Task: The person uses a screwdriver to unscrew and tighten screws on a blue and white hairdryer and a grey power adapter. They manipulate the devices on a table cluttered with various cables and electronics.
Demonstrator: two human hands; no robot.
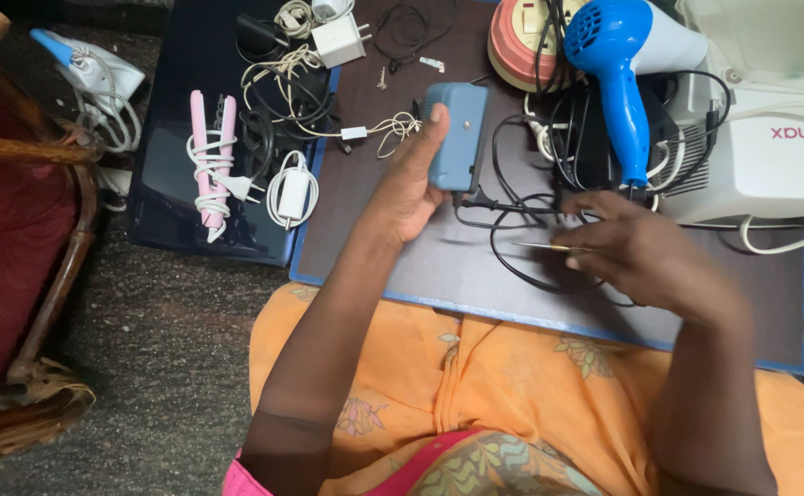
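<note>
While it rests on the dark board (402, 266) that serves as a worktop, the blue-grey box (458, 136) is gripped by the left hand (408, 188), thumb along its near side and the fingers hidden behind it. A black cord (503, 209) runs from the box's lower end and loops across the board toward the right hand (645, 253). That hand is blurred; its fingers seem pinched on a thin, pale, stick-like tool (549, 246), but what kind of tool is hard to make out. Just past the cord stands a blue hair dryer (618, 64), its handle sunk in a tangle of black wires. A white machine (769, 138) to the right is cut off by the frame edge, and a round pink and cream socket box (526, 37) is cut off at the top. To the left lie a white charger (292, 191) and a pink hair straightener (212, 156) wound in its cord. A wicker chair (16, 184) shows only in part.
</note>
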